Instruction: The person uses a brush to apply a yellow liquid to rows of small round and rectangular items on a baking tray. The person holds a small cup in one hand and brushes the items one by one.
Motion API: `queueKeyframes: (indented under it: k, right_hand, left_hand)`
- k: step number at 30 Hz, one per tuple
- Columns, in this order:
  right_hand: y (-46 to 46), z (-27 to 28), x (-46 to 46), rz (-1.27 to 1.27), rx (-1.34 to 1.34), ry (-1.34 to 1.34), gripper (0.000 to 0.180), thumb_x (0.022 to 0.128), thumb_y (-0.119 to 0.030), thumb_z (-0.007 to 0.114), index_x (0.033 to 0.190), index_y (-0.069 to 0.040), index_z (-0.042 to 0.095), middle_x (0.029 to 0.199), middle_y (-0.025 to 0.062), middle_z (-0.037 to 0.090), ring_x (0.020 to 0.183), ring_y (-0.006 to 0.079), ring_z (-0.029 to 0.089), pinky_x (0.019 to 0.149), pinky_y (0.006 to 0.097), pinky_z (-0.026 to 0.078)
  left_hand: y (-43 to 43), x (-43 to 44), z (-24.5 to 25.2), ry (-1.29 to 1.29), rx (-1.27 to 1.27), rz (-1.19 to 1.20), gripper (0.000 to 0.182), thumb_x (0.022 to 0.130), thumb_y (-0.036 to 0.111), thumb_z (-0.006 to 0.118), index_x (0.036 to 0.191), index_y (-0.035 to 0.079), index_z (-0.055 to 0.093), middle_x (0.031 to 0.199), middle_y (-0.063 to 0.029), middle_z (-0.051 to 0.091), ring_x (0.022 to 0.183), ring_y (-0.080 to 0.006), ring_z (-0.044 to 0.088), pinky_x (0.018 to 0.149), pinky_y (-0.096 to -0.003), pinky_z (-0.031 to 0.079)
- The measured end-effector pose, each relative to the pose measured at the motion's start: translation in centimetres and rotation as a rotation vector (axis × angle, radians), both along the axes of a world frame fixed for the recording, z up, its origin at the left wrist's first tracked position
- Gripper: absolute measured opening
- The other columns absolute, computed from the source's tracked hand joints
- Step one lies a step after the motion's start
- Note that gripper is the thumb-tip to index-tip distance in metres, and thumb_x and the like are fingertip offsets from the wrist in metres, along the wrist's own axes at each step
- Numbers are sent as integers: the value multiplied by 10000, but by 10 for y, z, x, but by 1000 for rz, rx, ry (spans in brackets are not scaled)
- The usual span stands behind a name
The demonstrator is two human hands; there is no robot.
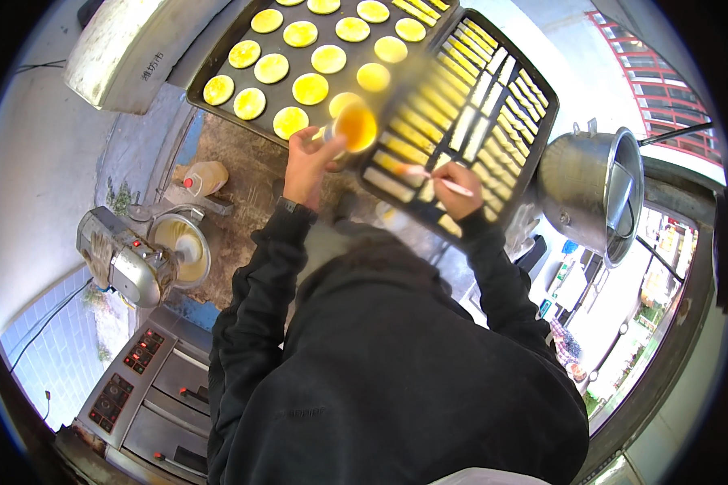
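Note:
My left hand [313, 165] grips a cup [356, 126] of orange-yellow liquid, tilted above the near edge of a dark baking tray [252, 128] that holds rows of round, yellow-coated dough pieces [310, 89]. In my right hand [459, 189] is a pastry brush [426, 173], its bristles blurred over the near left part of a second baking tray [552, 124]. Narrow dough strips [417, 124] fill that tray in rows. Those on the left look yellow and glossy, while several in the middle [463, 128] are pale. Whether the bristles touch a strip cannot be told.
A stand mixer [139, 260] with a bowl of pale batter [188, 251] and a plastic jug with a red cap [206, 179] are at the left. Below them stands a deck oven [158, 388]. At the right is a large metal pot [582, 188]; beyond the window, a person [564, 345] is partly visible.

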State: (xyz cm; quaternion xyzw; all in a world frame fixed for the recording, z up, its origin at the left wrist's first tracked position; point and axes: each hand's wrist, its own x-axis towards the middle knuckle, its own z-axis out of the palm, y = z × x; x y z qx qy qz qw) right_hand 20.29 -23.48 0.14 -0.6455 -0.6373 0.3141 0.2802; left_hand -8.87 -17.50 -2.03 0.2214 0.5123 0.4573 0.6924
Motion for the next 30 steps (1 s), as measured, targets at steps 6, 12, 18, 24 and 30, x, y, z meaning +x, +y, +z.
queueKeyframes:
  k: [6, 12, 18, 24, 30]
  right_hand:
    - [-5, -3, 10, 48, 13, -64, 83, 791, -106, 636, 832, -35, 655, 793, 128, 669, 716, 311, 668, 650, 366, 524]
    - [-2, 4, 13, 109, -18, -49, 81, 799, -92, 623, 831, -27, 660, 798, 140, 673, 705, 301, 674, 643, 358, 524]
    - [-2, 18, 20, 43, -81, 38, 84, 814, -74, 632, 841, -3, 668, 763, 106, 663, 660, 197, 656, 609, 299, 500]
    - [9, 29, 21, 90, -61, -45, 64, 812, -74, 637, 809, -10, 640, 740, 102, 650, 636, 225, 644, 593, 317, 495]
    - [44, 10, -15, 319, 49, -86, 90, 824, -105, 642, 782, -36, 603, 748, 144, 643, 672, 321, 648, 618, 384, 512]
  left_hand:
    - [2, 2, 1, 1, -5, -8, 785, 802, 229, 837, 1366, -3, 342, 1226, -151, 571, 1036, -179, 590, 786, -298, 465]
    - [3, 3, 3, -6, 12, -8, 780, 803, 232, 837, 1361, -3, 345, 1212, -142, 579, 1032, -173, 588, 773, -293, 464]
    - [4, 2, 1, -5, 0, -10, 776, 806, 230, 835, 1363, 0, 345, 1191, -123, 589, 1022, -170, 594, 772, -286, 465]
    - [4, -4, -1, -22, 4, 13, 776, 807, 232, 838, 1360, -3, 347, 1198, -128, 578, 1008, -169, 605, 767, -288, 477]
    - [5, -8, -4, -24, 9, 22, 790, 798, 231, 849, 1361, -5, 347, 1185, -123, 560, 1002, -170, 606, 777, -291, 485]
